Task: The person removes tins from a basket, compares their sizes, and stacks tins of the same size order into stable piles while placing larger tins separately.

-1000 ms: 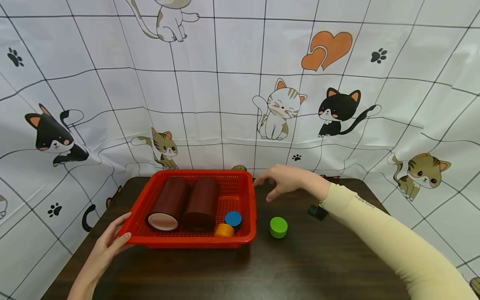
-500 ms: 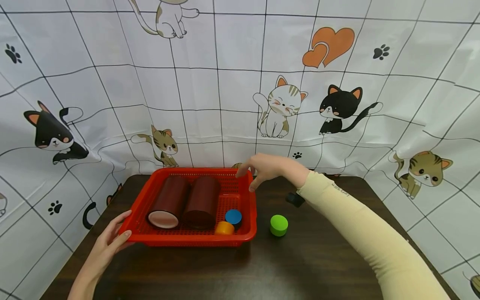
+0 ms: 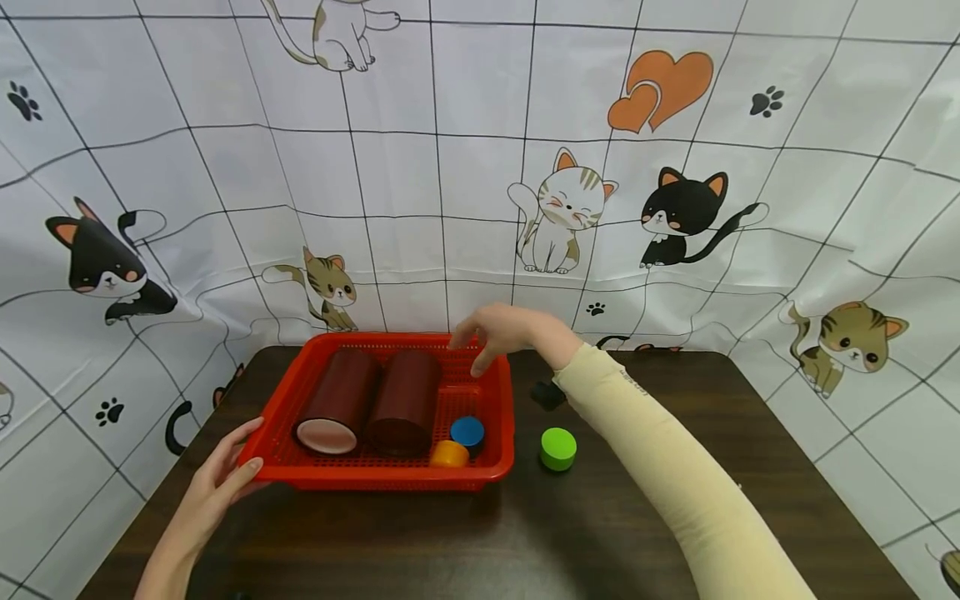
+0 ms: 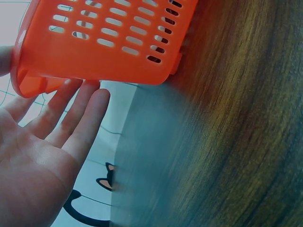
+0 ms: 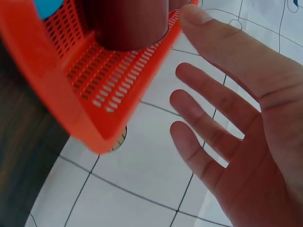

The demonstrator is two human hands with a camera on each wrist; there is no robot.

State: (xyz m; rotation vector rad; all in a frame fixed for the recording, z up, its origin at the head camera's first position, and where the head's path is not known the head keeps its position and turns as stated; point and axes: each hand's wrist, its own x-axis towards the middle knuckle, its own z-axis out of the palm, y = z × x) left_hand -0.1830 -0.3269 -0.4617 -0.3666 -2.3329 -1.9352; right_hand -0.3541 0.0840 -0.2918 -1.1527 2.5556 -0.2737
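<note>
A red plastic basket (image 3: pixel 405 479) with slotted walls stands on the table, holding two dark brown cylinders (image 3: pixel 337 392), a blue cap (image 3: pixel 467 431) and an orange cap (image 3: pixel 449 454). One cylinder shows a pale pink end. My left hand (image 3: pixel 210 492) holds the basket's near left corner, thumb on the rim and fingers along the side; in the left wrist view the fingertips (image 4: pixel 99 94) meet the rim. Over the far right corner hovers my right hand (image 3: pixel 506 329), fingers loosely bent with nothing between them. In the right wrist view those fingers (image 5: pixel 189 137) stand apart from the basket wall.
A bright green cap (image 3: pixel 558 449) lies on the dark wooden table (image 3: pixel 420 550), right of the basket. Behind and at both sides hangs a white sheet (image 3: pixel 480 183) with a grid and cat prints. A dark object (image 3: pixel 547 395) shows under the right wrist.
My right hand has moved left, from beside the basket's right rim to above its far right corner. The left hand stays at its corner, and the basket and its contents keep their places.
</note>
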